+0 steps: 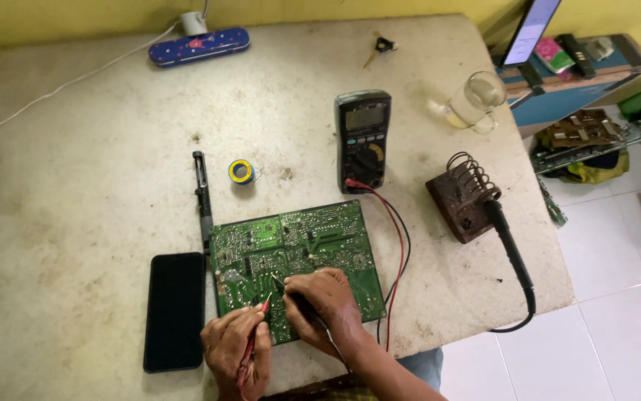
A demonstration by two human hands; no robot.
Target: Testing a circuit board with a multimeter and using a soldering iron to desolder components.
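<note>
A green circuit board point(294, 245) lies solder side up near the table's front edge. My left hand point(235, 356) grips a red test probe point(259, 315), its tip touching the board's lower left part. My right hand point(324, 304) holds a black test probe point(285, 288), its tip set on the board just right of the red one. Red and black leads point(398, 245) run from the probes along the board's right side up to a dark multimeter point(362, 139) standing behind the board.
A black phone point(175, 310) lies left of the board. A desoldering pump point(202, 194) and a solder roll point(241, 171) sit behind it. A soldering iron rests in its coil stand point(465, 197) at the right. A glass point(480, 100), a pencil case point(198, 46) and a white table point(75, 186) edge complete the view.
</note>
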